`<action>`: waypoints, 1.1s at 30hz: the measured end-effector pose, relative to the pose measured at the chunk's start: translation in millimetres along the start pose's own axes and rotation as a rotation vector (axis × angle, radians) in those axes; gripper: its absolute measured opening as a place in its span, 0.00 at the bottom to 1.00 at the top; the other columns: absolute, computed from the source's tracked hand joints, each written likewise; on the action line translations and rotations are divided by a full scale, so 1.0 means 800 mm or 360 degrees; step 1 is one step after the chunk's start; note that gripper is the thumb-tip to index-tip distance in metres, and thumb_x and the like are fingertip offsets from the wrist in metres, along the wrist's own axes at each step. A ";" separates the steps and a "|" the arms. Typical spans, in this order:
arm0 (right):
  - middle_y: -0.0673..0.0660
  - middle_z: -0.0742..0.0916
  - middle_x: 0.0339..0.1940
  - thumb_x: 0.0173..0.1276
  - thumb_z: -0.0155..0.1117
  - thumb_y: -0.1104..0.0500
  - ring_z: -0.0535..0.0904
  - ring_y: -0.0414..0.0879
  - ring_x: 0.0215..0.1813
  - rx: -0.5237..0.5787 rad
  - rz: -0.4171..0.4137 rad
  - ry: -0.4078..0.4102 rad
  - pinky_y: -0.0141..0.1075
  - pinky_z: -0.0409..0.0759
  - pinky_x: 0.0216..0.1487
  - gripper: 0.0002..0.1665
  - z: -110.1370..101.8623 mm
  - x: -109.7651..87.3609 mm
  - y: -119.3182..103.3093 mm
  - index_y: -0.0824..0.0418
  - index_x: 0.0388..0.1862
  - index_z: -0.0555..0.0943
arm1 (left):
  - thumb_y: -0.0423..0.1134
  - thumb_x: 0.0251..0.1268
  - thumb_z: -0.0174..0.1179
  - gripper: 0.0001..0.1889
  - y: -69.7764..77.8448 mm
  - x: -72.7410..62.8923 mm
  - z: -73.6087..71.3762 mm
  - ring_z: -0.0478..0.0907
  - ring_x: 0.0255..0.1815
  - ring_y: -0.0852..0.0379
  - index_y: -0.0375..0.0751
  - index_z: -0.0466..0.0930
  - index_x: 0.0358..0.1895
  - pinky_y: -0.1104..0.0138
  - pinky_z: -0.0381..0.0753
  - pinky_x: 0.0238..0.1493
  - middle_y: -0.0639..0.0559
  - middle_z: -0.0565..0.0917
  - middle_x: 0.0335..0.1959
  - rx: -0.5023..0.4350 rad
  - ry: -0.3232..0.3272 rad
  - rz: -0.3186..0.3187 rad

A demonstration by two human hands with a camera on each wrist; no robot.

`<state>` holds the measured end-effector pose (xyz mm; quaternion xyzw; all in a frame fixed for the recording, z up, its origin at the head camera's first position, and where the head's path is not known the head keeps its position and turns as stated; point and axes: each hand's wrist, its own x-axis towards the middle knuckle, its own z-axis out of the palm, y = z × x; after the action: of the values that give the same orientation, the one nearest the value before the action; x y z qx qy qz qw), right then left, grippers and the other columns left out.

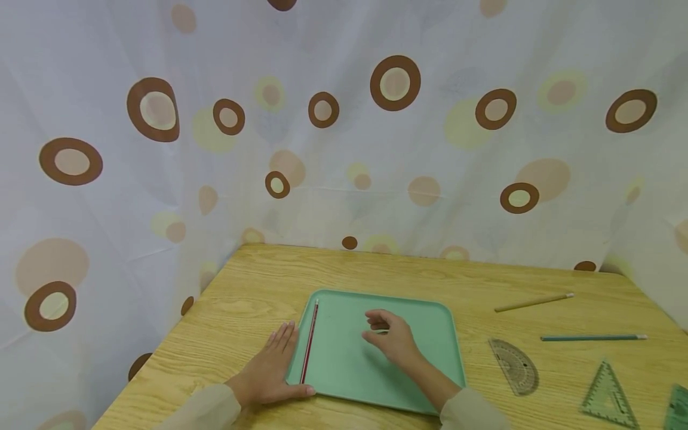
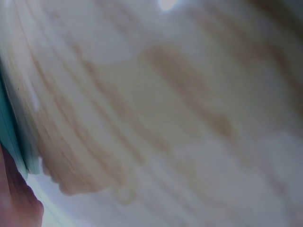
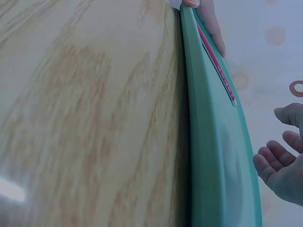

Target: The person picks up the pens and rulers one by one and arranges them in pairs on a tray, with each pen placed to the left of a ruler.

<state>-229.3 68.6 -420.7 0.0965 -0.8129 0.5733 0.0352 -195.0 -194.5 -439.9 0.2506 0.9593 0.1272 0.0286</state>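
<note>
Yellow wood-grain table point(image 1: 215, 316), with the left hand point(image 1: 270, 371) lying straight-fingered, thumb out, against the left side of a mint-green, round-cornered tray point(image 1: 344, 364). A slim red pencil point(image 1: 309, 346) sits just inside that side; imo a bump to the tray could set it rolling right. Its long axis runs near-to-far, pale end pointing away from the person. The right hand point(image 1: 395, 339) hovers mid-tray, fingers loosely curved, holding nothing.

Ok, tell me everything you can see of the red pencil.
The red pencil is slim and straight, with pale markings along it and a whitish far end. It lies in the green tray, roughly parallel to its left edge. The left hand is beside it at that edge; nothing grips it. Its near tip is unclear.
</note>
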 end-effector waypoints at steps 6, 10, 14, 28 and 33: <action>0.64 0.84 0.42 0.54 0.68 0.70 0.80 0.56 0.46 -0.0037 -0.0018 0.0017 0.36 0.81 0.44 0.20 -0.011 -0.003 0.003 0.71 0.47 0.79 | 0.71 0.52 0.52 0.58 -0.002 0.000 0.001 0.43 0.74 0.37 0.25 0.44 0.71 0.48 0.49 0.72 0.29 0.46 0.73 0.0001 0.0018 0.0005; 0.63 0.84 0.42 0.53 0.69 0.69 0.80 0.55 0.47 -0.0057 -0.0014 0.0019 0.34 0.80 0.44 0.21 -0.019 -0.006 0.006 0.70 0.48 0.79 | 0.71 0.53 0.51 0.58 -0.002 0.000 0.002 0.43 0.75 0.37 0.25 0.43 0.71 0.48 0.49 0.72 0.29 0.46 0.73 -0.0001 0.0019 0.0000; 0.63 0.84 0.43 0.53 0.69 0.68 0.81 0.54 0.46 -0.0077 -0.0021 0.0018 0.33 0.80 0.43 0.21 -0.027 -0.009 0.010 0.70 0.48 0.79 | 0.71 0.53 0.51 0.58 -0.002 0.000 0.002 0.43 0.75 0.37 0.25 0.43 0.71 0.47 0.49 0.72 0.29 0.46 0.73 -0.0013 0.0012 0.0002; 0.63 0.84 0.44 0.54 0.69 0.67 0.80 0.55 0.47 -0.0133 -0.0022 0.0008 0.31 0.80 0.43 0.21 -0.049 -0.019 0.020 0.69 0.48 0.79 | 0.71 0.53 0.51 0.57 -0.001 0.000 0.002 0.44 0.74 0.36 0.25 0.44 0.71 0.47 0.50 0.72 0.28 0.46 0.72 -0.0007 0.0009 0.0023; 0.62 0.84 0.44 0.54 0.69 0.67 0.80 0.54 0.48 -0.0153 0.0007 -0.0020 0.29 0.79 0.43 0.22 -0.057 -0.024 0.023 0.69 0.50 0.78 | 0.70 0.54 0.52 0.57 0.001 -0.001 0.000 0.44 0.74 0.36 0.25 0.44 0.71 0.47 0.49 0.72 0.28 0.46 0.72 -0.0008 0.0013 0.0021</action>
<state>-216.3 119.8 -425.4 0.0965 -0.8399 0.5331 0.0336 -194.2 -194.3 -439.9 0.2564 0.9573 0.1310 0.0245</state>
